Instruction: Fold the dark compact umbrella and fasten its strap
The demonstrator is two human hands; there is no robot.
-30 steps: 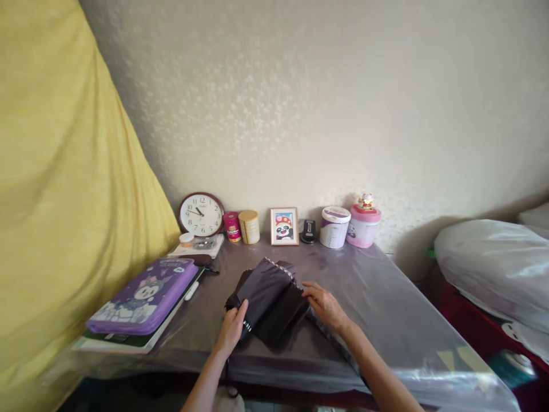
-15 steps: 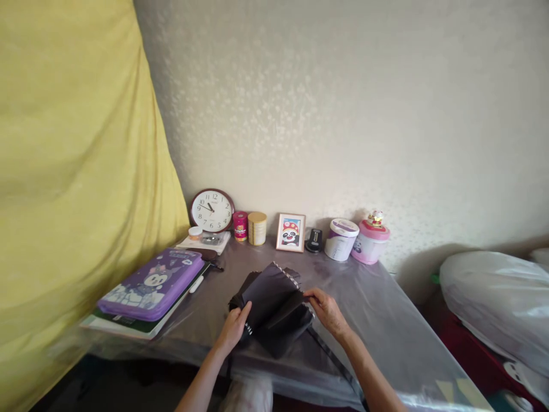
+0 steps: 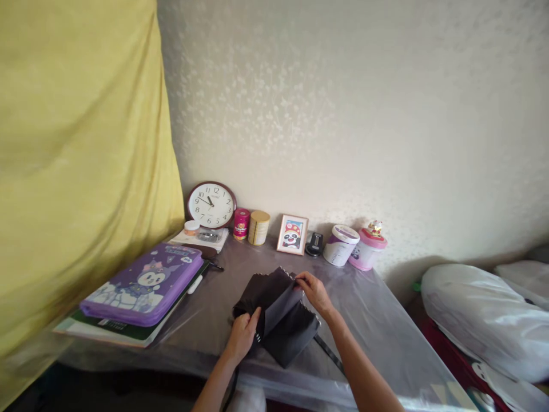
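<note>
A dark brown bag point(image 3: 278, 317) lies on the plastic-covered table point(image 3: 381, 320) in front of me, its strap trailing to the right. My left hand point(image 3: 243, 335) grips the bag's near left edge, thumb on top. My right hand point(image 3: 312, 290) pinches the far edge of the bag's flap and holds it lifted.
A purple cartoon case point(image 3: 143, 284) lies on books at the left. Along the wall stand a clock point(image 3: 211, 204), a red tin point(image 3: 241, 223), a gold tin point(image 3: 259, 227), a framed picture point(image 3: 292, 234), a white tub point(image 3: 340, 245) and a pink tub point(image 3: 366, 252). A yellow curtain point(image 3: 72, 171) hangs left; bagged bundles point(image 3: 480, 320) lie right.
My right hand has gone from resting beside the bag to pinching its flap and pulling it up and back. The view has shifted to the left. My left hand keeps its hold.
</note>
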